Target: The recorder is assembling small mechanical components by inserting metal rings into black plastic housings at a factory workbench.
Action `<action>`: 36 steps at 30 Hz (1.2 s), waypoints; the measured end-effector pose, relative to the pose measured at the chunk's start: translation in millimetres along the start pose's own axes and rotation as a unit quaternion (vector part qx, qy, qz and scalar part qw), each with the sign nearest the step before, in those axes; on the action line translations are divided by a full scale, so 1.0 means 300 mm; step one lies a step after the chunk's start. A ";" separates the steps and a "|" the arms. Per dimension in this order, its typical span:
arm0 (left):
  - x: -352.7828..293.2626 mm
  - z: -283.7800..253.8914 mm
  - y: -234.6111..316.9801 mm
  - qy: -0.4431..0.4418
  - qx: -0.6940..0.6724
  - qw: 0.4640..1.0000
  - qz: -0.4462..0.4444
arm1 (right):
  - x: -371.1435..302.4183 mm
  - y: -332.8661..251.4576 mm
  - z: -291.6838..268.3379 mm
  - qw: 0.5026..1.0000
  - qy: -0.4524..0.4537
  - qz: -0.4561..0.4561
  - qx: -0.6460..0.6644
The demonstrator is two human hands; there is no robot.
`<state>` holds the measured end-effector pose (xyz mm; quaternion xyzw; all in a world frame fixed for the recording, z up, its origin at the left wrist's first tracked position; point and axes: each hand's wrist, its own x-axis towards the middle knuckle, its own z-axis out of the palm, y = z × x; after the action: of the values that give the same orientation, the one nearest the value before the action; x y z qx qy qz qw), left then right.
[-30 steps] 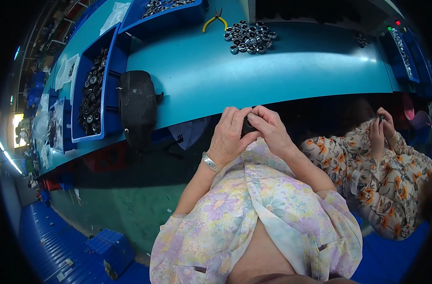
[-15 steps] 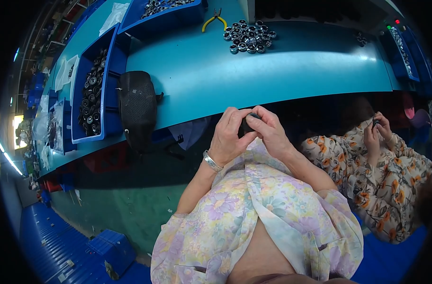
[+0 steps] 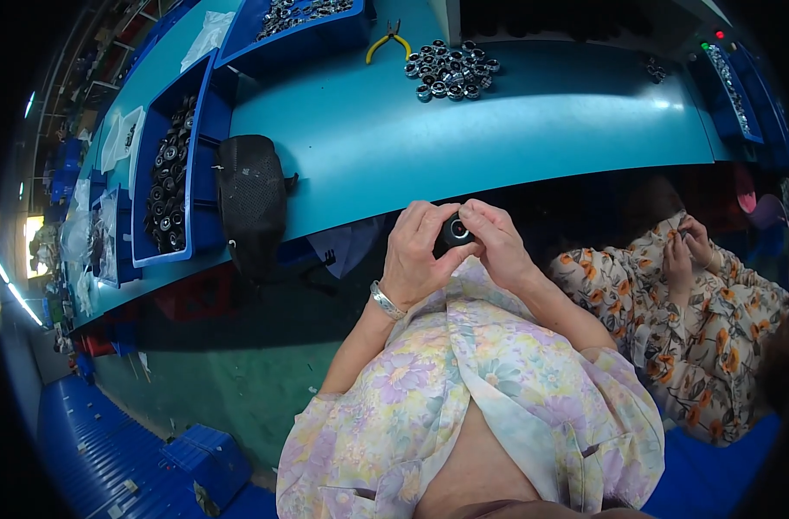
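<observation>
Between my two hands, just in front of the table edge, is a small round black part (image 3: 456,230) with a pale ring on its face. My left hand (image 3: 418,245) grips it from the left, thumb below and fingers above. On the other side my right hand (image 3: 496,240) pinches it with thumb and fingers. Similar black round parts (image 3: 167,186) fill a blue bin at the left of the table. A heap of shiny chrome-rimmed round parts (image 3: 451,71) lies on the far side of the table.
The teal table (image 3: 351,164) spans the far side. Yellow-handled pliers (image 3: 388,43) lie beside the heap. A black mesh cushion-like thing (image 3: 252,186) leans at the table's edge by the blue bin (image 3: 200,130). A co-worker in a flowered garment (image 3: 689,337) sits at right.
The black part has turned in my fingers, so its ringed face now shows. My right fingers have shifted on it. The co-worker's hands have moved slightly.
</observation>
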<state>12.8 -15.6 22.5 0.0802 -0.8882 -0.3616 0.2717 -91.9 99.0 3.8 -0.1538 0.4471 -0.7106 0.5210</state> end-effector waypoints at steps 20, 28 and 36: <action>0.012 0.029 0.000 0.014 -0.107 0.991 -0.085 | 0.026 0.032 0.005 0.998 0.044 -0.052 -0.010; 0.023 0.030 -0.022 0.020 0.000 0.999 -0.045 | 0.014 0.002 0.003 0.969 0.057 -0.116 -0.210; 0.023 0.049 -0.008 0.041 0.055 0.997 -0.020 | 0.000 -0.047 0.024 0.895 0.086 -0.197 -0.391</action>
<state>-1.1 -10.8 15.2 0.1273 -0.8932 -0.3140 0.2956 -95.4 96.4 19.0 -0.3685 0.6922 -0.5770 0.2283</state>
